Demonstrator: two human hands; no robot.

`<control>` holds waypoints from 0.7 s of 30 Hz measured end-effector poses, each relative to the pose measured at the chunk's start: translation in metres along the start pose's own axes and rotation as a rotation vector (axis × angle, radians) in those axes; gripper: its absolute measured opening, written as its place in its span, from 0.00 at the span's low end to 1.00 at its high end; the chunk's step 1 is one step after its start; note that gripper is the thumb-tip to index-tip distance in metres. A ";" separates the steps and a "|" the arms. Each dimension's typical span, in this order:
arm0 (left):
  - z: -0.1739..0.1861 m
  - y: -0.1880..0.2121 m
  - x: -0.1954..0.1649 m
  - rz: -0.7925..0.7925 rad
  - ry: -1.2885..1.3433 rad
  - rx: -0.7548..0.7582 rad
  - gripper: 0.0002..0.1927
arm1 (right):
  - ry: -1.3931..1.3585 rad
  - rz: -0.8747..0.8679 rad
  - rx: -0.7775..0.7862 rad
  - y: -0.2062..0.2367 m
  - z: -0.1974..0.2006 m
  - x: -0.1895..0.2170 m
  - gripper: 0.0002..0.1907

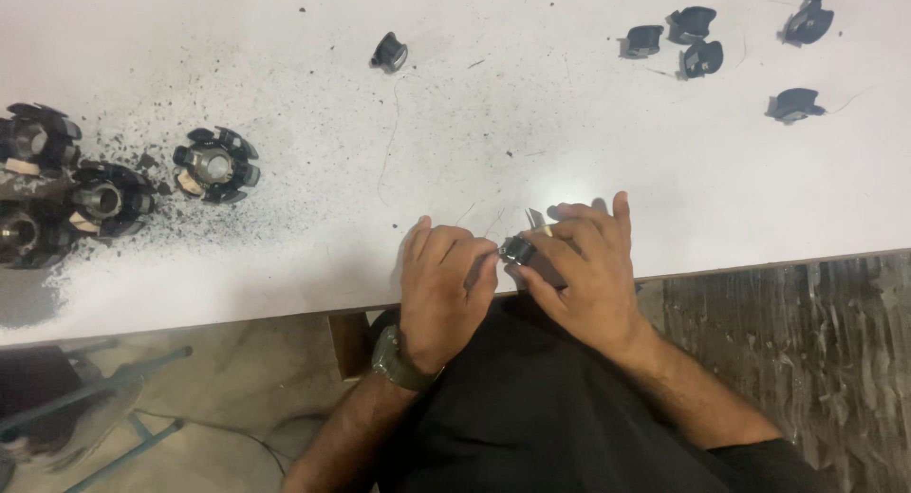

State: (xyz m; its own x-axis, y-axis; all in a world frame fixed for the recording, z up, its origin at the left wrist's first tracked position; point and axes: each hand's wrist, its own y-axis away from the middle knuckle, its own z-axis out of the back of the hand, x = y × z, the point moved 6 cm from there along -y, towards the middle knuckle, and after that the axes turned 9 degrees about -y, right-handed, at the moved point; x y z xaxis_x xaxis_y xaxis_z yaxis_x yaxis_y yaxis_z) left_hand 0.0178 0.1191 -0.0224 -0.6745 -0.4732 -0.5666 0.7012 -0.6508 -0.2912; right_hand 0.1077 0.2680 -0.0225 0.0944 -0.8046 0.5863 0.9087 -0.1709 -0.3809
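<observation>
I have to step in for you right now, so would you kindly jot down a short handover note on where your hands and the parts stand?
Left hand: fingers pinch one end of the small black part at the table's near edge.
Right hand: closed on the same part, with a thin metal tool poking out above its fingers.
White table: round black assemblies sit far left amid dark grit; loose black segments lie top right, one more top centre.
Done: several segments lie separate.
Left: the held part is in hand; the round assemblies look whole.
</observation>
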 end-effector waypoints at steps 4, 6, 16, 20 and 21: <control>0.006 -0.007 -0.011 -0.124 0.038 -0.058 0.11 | -0.010 0.018 0.011 0.000 -0.001 0.002 0.21; 0.006 -0.007 -0.013 -0.138 0.023 -0.046 0.11 | -0.008 0.012 0.008 0.002 -0.001 0.000 0.20; -0.003 0.003 -0.027 -0.383 -0.164 -0.111 0.14 | -0.009 0.020 -0.029 0.007 -0.002 -0.007 0.19; -0.004 -0.001 -0.022 -0.308 -0.103 -0.098 0.13 | -0.018 0.041 -0.016 0.008 -0.001 -0.004 0.20; -0.003 -0.002 -0.018 -0.275 -0.100 -0.088 0.13 | -0.014 0.036 -0.018 0.008 -0.001 -0.005 0.19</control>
State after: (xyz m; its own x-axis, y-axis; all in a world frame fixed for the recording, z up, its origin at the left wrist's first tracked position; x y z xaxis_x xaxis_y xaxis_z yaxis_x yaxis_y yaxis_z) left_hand 0.0291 0.1309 -0.0134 -0.8581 -0.3456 -0.3798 0.5036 -0.7106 -0.4914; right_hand 0.1144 0.2700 -0.0288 0.1329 -0.8027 0.5814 0.8973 -0.1517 -0.4145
